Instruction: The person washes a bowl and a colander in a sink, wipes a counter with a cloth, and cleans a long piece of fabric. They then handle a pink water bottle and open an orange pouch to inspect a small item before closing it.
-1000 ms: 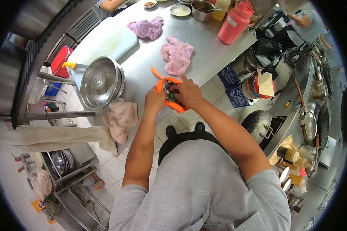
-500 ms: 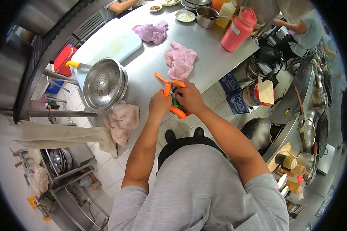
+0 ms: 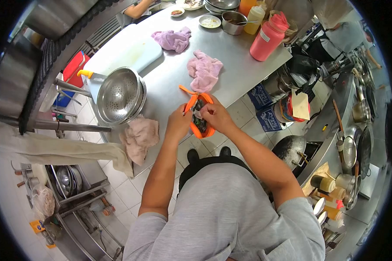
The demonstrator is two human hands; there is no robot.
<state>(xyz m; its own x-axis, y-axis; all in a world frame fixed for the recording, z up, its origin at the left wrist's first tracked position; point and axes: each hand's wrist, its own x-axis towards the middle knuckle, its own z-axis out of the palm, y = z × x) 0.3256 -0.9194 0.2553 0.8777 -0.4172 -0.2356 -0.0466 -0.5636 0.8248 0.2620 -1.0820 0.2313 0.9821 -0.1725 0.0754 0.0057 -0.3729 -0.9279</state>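
Observation:
An orange zip pouch [image 3: 207,132] with a thin strap is held over the table's near edge, its mouth spread wide. Dark items fill the inside, too jumbled to name. My left hand [image 3: 179,124] is closed on the pouch's left rim. At the opening, my right hand [image 3: 217,116] has its fingers pinched together over the contents; a small pale bit shows at the fingertips, too small to name. Just beyond the pouch lies a crumpled pink cloth [image 3: 204,71].
Stacked steel colanders [image 3: 119,95], a yellow-handled knife [image 3: 86,74] and a white cutting board [image 3: 146,54] are on the left. A pink bottle [image 3: 268,41] stands at the table's far right. A wok [image 3: 288,150] sits right of me. Other people are partly visible at the far edges.
The pouch's mouth has spread wider and shows more of its dark contents. My right hand has moved from the rim to over the opening, fingers pinched. My left hand stays on the left side.

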